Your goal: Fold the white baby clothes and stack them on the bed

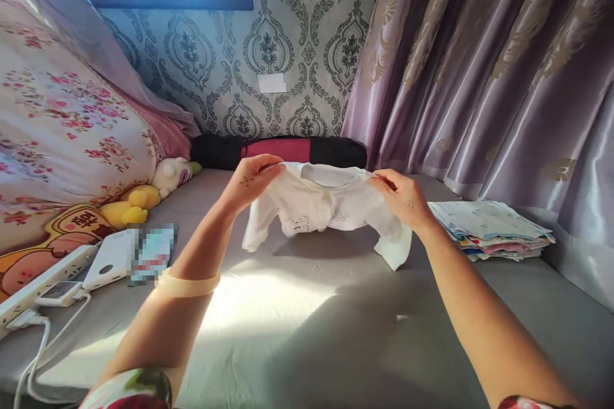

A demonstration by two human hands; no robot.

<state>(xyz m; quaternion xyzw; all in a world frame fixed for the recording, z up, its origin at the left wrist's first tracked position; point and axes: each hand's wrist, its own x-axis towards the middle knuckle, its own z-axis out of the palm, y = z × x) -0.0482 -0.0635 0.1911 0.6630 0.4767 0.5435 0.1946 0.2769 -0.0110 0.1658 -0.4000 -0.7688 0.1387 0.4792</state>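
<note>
A small white long-sleeved baby shirt [314, 201] is stretched between my two hands over the grey bed sheet [288, 307]. Its neckline faces up, and faint line drawings show on its front. My left hand [254, 182] pinches the shoulder on the left side. At the opposite shoulder, my right hand [400, 195] grips the cloth between thumb and fingers. Both sleeves hang down, and the lower part of the shirt is bunched or folded away from view.
To the right lies a stack of folded cloths [494, 227]. On the left are a power strip [52, 281] with cables, a white power bank [110, 259], a blurred packet [156, 252] and plush toys [129, 204]. A black-and-red roll [275, 150] lies along the wall.
</note>
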